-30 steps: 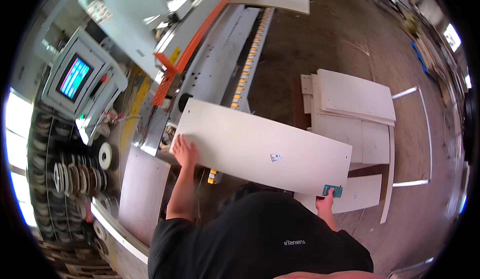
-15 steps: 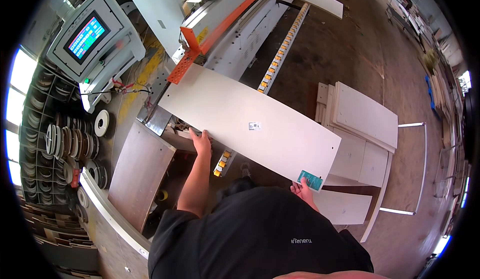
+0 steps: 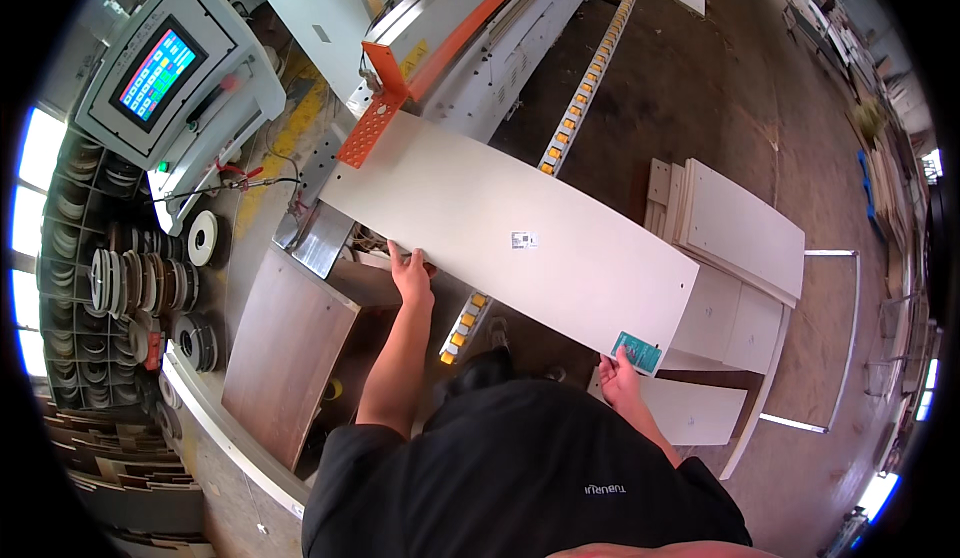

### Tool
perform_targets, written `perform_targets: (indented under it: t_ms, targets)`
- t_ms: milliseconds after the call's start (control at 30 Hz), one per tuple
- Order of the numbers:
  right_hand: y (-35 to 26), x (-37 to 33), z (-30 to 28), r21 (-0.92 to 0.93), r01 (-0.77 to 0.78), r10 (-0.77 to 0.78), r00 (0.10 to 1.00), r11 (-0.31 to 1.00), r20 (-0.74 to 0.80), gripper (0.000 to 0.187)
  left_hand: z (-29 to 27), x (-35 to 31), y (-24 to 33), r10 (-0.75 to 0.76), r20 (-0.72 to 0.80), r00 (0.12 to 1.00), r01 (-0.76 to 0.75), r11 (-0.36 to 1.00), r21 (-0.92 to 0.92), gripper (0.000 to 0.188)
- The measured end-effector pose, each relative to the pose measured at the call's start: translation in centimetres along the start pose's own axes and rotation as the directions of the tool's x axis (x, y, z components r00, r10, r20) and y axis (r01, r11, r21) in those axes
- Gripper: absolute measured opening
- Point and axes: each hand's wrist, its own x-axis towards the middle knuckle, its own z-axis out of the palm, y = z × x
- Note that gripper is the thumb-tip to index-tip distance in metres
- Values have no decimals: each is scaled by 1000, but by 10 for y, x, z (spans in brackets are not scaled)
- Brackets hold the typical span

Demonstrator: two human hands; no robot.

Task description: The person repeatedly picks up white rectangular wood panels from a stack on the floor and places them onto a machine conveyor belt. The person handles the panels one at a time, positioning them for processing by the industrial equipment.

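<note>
A long pale board (image 3: 480, 198) with a small white label and a hole near its right end lies slantwise in front of me. Its far left end sits at an orange perforated bracket (image 3: 376, 123) on the machine. At the near edge, towards its left end, my left hand (image 3: 411, 280) holds the board, with some fingers hidden. My right hand (image 3: 621, 380) grips the near right corner, thumb on top. Under that thumb is a green card (image 3: 640, 356), flat on the board.
A control panel with lit screen (image 3: 158, 73) stands at the left, near racked edging rolls (image 3: 125, 280). A roller rail (image 3: 590, 83) runs under the board. Stacked pale panels (image 3: 745, 228) are at the right, a brown cabinet (image 3: 285, 343) at the near left.
The whole view has shifted slightly. Both hands keep their places on the board, and the board still lies against the orange bracket.
</note>
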Motion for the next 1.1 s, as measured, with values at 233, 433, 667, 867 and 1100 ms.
perform_targets:
  t_ms: [233,433,667,867,1100]
  targets:
    - [-46,35,33,-4,75,-75,996,997,-43,28,62,24,5,-52,13,999,52,998,-31,79]
    - [-84,68,57,64,125,-125,992,990,-4,25,110,50,13,-83,105,991,78,996,52,82]
    - [-73,59,32,-241,296,-250,947,925,203,39,162,-25,-21,-130,385,914,23,963,270,51]
    - [33,80,-131,-648,198,-155,980,736,124,37,136,-193,-121,-663,619,421,9,686,728,29]
    - [192,90,-326,-152,-69,29,968,986,-251,26,40,-272,-185,-927,367,-72,-897,222,383,33]
